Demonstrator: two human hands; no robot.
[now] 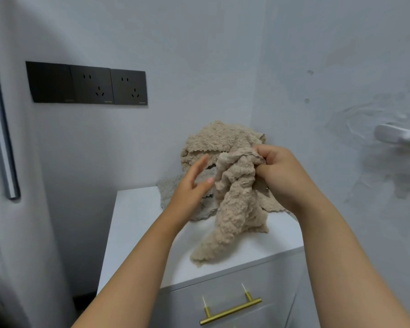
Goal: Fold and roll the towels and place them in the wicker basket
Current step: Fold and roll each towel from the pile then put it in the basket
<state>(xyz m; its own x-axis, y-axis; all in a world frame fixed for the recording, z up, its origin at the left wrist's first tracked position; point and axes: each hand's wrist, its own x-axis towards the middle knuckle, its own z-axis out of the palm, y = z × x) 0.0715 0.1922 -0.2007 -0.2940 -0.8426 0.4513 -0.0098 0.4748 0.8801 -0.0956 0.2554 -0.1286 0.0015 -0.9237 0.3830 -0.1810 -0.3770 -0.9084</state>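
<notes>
- The left hand (189,185) is open, fingers straight and slightly spread. Its fingertips are at the left edge of a crumpled beige fluffy towel (234,204); whether they touch the cloth is unclear.
- That beige towel hangs bunched from the right hand (277,171), whose fingers and thumb curl round its top and pinch the scalloped edge. Its lower end trails down to lie on the flat white cabinet top (137,221).
- Behind both hands, in the corner against the pale wall, a second beige fluffy towel (218,140) sits heaped. It lies on a flatter grey-beige towel (171,188) spread on the cabinet top.
- The left hand covers part of the grey-beige towel, and the right hand and wrist cover the right side of the heap. A beige flap below the right wrist could belong to either beige towel.
- The right hand's fingertips are buried in the cloth.
- At the far left a grey metal bar handle (3,138) on a pale door is cut off at the top edge.
- The cabinet's drawer front, with its brass bar handle (230,311), is cut off at the bottom edge.
- A white wall hook (398,136) is cut off at the right edge and blurred.
- Counted: two hands, three towels that can be told apart, one brass bar handle, and one row of black wall plates (88,84) with three plates, two of which have sockets.
</notes>
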